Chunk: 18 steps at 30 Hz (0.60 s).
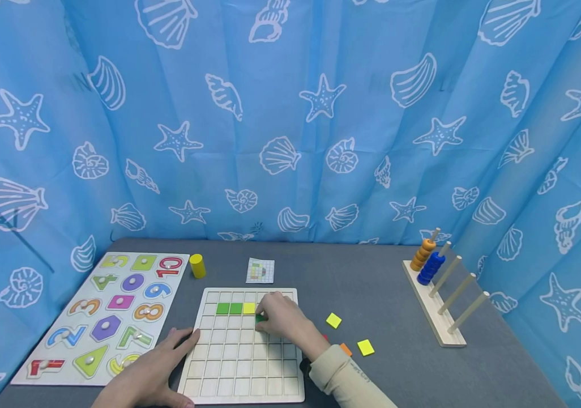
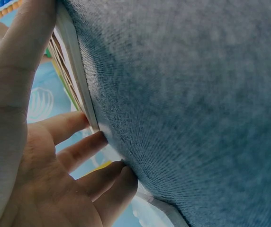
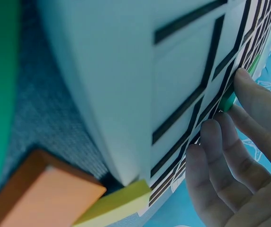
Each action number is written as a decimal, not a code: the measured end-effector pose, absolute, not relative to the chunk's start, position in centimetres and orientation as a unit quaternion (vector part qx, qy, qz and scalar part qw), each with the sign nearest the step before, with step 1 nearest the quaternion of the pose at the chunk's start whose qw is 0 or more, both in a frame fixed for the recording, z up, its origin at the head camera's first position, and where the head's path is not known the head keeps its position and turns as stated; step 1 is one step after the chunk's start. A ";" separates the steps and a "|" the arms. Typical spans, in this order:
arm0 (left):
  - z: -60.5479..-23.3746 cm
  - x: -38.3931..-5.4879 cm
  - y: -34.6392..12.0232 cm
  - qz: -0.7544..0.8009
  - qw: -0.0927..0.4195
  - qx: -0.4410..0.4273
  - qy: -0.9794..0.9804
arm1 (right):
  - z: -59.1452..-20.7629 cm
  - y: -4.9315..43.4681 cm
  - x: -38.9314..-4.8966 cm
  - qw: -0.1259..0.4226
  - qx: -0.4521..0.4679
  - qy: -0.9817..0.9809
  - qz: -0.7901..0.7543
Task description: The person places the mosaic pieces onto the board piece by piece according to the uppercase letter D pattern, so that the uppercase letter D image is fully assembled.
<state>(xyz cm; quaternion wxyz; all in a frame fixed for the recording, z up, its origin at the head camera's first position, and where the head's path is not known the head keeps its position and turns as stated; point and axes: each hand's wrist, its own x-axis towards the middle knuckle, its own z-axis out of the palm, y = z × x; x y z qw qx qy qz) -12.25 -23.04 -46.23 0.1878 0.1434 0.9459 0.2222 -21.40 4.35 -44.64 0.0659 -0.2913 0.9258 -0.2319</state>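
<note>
A wooden grid board point(image 1: 226, 387) lies on the table before me. In its upper rows sit two green square tiles point(image 1: 229, 309) and a yellow square tile point(image 1: 248, 307), side by side. My right hand point(image 1: 284, 320) pinches another green tile point(image 3: 227, 100) between thumb and fingers, low over the grid, just right of and below the yellow one. Whether that tile touches its cell cannot be told. At the board's left edge rests my left hand point(image 1: 150, 368), thumb and fingers spread along the side, with fingertips touching the rim in the left wrist view.
Right of the board lie loose yellow point(image 1: 366, 347), orange point(image 1: 346, 349) and red point(image 1: 325, 337) tiles. A number-and-shape puzzle point(image 1: 155, 297) is at left, near a yellow cylinder point(image 1: 197, 266). Behind the board lies a pattern card point(image 1: 268, 272). A bead stacker point(image 1: 435, 311) stands far right.
</note>
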 end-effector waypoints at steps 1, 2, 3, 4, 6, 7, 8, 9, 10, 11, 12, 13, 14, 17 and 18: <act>-46.2 -12.2 -23.0 0.222 0.188 0.143 0.946 | -44.6 4.4 -21.4 0.066 -0.292 0.926 -0.231; -46.2 -12.3 -23.0 0.222 0.189 0.142 0.946 | -44.6 4.4 -21.4 0.067 -0.293 0.926 -0.230; -46.2 -12.3 -23.0 0.221 0.189 0.141 0.946 | -44.5 4.4 -21.3 0.067 -0.293 0.926 -0.229; -46.1 -12.3 -23.0 0.221 0.190 0.140 0.946 | -44.5 4.4 -21.3 0.068 -0.294 0.925 -0.229; -46.1 -12.3 -23.0 0.220 0.190 0.139 0.947 | -44.4 4.5 -21.3 0.066 -0.297 0.925 -0.227; -46.1 -12.3 -22.9 0.220 0.190 0.137 0.947 | -44.4 4.5 -21.2 0.064 -0.298 0.925 -0.227; -46.1 -12.3 -22.9 0.219 0.190 0.137 0.947 | -44.4 4.5 -21.2 0.064 -0.299 0.925 -0.227; -46.1 -12.3 -22.9 0.219 0.190 0.136 0.947 | -44.3 4.5 -21.2 0.063 -0.300 0.925 -0.226; -46.1 -12.3 -22.9 0.218 0.190 0.137 0.947 | -44.4 4.5 -21.2 0.062 -0.301 0.925 -0.225; -46.1 -12.3 -22.9 0.219 0.189 0.136 0.948 | -44.4 4.5 -21.2 0.062 -0.302 0.924 -0.226; -46.2 -12.3 -22.9 0.218 0.189 0.136 0.948 | -44.4 4.5 -21.2 0.063 -0.302 0.924 -0.228; -46.2 -12.3 -22.9 0.218 0.190 0.135 0.948 | -44.4 4.5 -21.1 0.063 -0.302 0.924 -0.228; -46.2 -12.3 -22.9 0.219 0.189 0.135 0.948 | -44.4 4.5 -21.1 0.063 -0.303 0.923 -0.228; -46.3 -12.3 -22.9 0.219 0.189 0.134 0.948 | -44.4 4.5 -21.0 0.063 -0.304 0.923 -0.229; -46.3 -12.3 -22.9 0.218 0.188 0.134 0.948 | -44.4 4.5 -21.0 0.063 -0.304 0.922 -0.229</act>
